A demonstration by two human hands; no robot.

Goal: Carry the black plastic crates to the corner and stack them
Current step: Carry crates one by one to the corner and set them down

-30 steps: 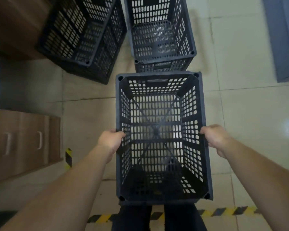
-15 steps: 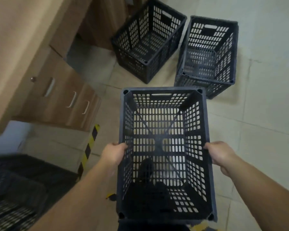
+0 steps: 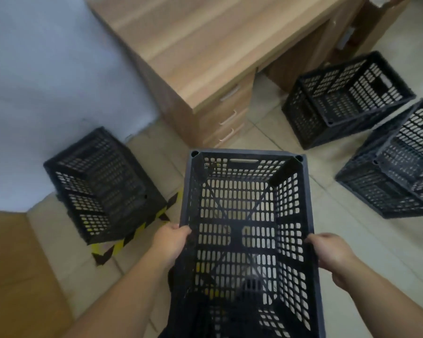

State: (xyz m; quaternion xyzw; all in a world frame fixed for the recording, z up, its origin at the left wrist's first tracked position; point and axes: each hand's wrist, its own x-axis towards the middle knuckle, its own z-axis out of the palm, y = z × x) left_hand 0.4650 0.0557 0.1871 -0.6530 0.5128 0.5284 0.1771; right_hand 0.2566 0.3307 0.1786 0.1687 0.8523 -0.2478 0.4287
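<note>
I hold a black perforated plastic crate (image 3: 247, 167) in front of me, open side up, lifted off the floor. My left hand (image 3: 171, 242) grips its left rim and my right hand (image 3: 330, 252) grips its right rim. Another black crate (image 3: 100, 184) stands on the floor at the left, near the wall corner, over a strip of yellow and black tape (image 3: 130, 237). At the right, two more black crates rest on the tiles, one (image 3: 347, 96) by the desk, the other (image 3: 396, 167) partly cut off by the frame edge.
A wooden desk (image 3: 205, 45) with drawers (image 3: 230, 118) fills the upper middle. A pale blue wall (image 3: 47, 81) runs along the left. A brown panel (image 3: 17, 276) lies at the lower left. Beige floor tiles (image 3: 340, 208) lie between the crates.
My view has swung left while I carry the crate. The two floor crates slid to the right, and the crate by the wall corner came into view at the left.
</note>
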